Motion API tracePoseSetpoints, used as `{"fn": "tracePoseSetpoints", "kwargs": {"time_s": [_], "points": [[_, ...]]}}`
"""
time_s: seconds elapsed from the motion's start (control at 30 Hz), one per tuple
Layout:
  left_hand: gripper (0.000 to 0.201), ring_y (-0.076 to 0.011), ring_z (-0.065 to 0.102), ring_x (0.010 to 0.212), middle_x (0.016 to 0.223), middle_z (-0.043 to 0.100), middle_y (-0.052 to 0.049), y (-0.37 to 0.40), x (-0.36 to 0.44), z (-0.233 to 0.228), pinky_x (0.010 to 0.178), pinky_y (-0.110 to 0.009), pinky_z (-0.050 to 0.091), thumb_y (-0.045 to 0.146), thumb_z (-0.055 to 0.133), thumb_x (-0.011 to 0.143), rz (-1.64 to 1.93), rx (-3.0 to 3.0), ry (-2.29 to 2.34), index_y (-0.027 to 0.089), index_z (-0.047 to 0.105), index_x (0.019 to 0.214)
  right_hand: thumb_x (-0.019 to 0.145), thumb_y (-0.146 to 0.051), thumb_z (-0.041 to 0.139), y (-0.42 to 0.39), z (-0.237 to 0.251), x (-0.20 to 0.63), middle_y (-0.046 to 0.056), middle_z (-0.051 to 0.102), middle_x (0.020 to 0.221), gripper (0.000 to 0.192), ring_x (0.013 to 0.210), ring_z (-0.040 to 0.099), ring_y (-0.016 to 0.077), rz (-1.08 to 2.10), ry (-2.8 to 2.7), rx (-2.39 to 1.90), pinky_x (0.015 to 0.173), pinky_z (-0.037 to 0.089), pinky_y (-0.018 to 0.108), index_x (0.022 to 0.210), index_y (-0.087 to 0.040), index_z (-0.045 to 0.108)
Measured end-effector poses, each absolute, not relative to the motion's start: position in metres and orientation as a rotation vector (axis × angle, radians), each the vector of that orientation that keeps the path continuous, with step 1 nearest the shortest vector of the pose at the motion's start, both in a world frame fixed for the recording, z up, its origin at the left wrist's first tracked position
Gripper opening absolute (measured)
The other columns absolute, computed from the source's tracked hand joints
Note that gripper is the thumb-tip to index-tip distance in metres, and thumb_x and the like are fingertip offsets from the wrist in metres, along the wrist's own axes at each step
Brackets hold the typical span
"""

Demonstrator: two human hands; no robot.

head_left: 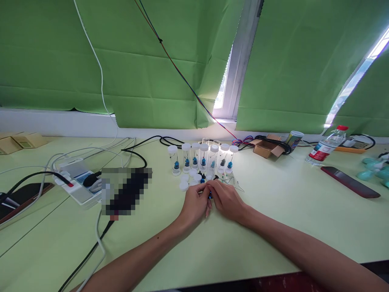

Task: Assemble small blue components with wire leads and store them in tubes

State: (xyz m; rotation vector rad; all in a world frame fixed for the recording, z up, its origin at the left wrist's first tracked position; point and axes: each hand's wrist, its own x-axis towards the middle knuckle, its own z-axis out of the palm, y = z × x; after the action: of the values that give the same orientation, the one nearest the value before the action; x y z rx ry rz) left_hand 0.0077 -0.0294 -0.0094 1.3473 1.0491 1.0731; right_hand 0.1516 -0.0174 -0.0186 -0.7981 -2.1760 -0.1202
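Note:
My left hand [196, 205] and my right hand [226, 198] meet at the middle of the pale green table [212, 243], fingertips pinched together on a small blue part [210, 196] that is mostly hidden. Just beyond the hands stands a row of several clear tubes with white caps [203, 158], each holding a blue piece. Loose white caps [184, 182] lie in front of the row, left of my fingers. Thin pins or wires [234, 180] lie to the right of the hands.
A white power strip [77, 182] with plugs and cables lies at left, beside a blurred dark object [124, 190]. A cardboard box [267, 148], a can [293, 140], a water bottle [326, 146] and a dark phone [349, 181] stand at right. Green blinds hang behind.

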Motion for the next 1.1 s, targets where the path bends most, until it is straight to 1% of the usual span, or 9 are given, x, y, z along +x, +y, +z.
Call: {"fn": "tracePoseSetpoints", "kwargs": {"time_s": [0.23,0.37,0.73,1.1], "points": [[0.041,-0.0098,0.043,0.027,0.041,0.049,0.004,-0.0304,0.0102,-0.0092,0.034,-0.022,0.028,0.049,0.05,0.086,1.052,1.338,1.077,0.018,0.051,0.059,0.094,-0.009,0.035,-0.0178,-0.0193,0.1521,0.003,0.059,0.074,0.018,0.061,0.052,0.0151,-0.178,-2.212,-0.827,0.053,0.035,0.026,0.098,-0.018,0.05],[0.041,-0.0099,0.044,0.027,0.041,0.05,0.004,-0.0311,0.0107,-0.011,0.034,-0.021,0.029,0.047,0.05,0.087,1.051,1.33,1.096,0.018,0.05,0.058,0.094,-0.01,0.035,-0.0168,-0.0225,0.1515,0.004,0.059,0.076,0.018,0.062,0.051,0.0155,-0.184,-2.223,-0.837,0.053,0.035,0.026,0.099,-0.018,0.05],[0.042,-0.0094,0.044,0.028,0.041,0.051,0.003,-0.0306,0.0118,-0.0155,0.035,-0.021,0.029,0.049,0.05,0.087,1.051,1.287,1.079,0.017,0.051,0.058,0.093,-0.009,0.036,-0.0173,-0.0242,0.15,0.003,0.057,0.073,0.018,0.06,0.049,0.0149,-0.172,-2.22,-0.872,0.052,0.032,0.026,0.098,-0.019,0.051],[0.043,-0.0086,0.042,0.027,0.04,0.05,0.003,-0.0329,0.0128,-0.0127,0.034,-0.021,0.027,0.05,0.051,0.086,1.05,1.236,1.088,0.017,0.05,0.058,0.093,-0.009,0.036,-0.0158,-0.026,0.1511,0.005,0.061,0.08,0.021,0.064,0.055,0.016,-0.116,-2.217,-0.891,0.055,0.038,0.026,0.106,-0.018,0.049]]}}
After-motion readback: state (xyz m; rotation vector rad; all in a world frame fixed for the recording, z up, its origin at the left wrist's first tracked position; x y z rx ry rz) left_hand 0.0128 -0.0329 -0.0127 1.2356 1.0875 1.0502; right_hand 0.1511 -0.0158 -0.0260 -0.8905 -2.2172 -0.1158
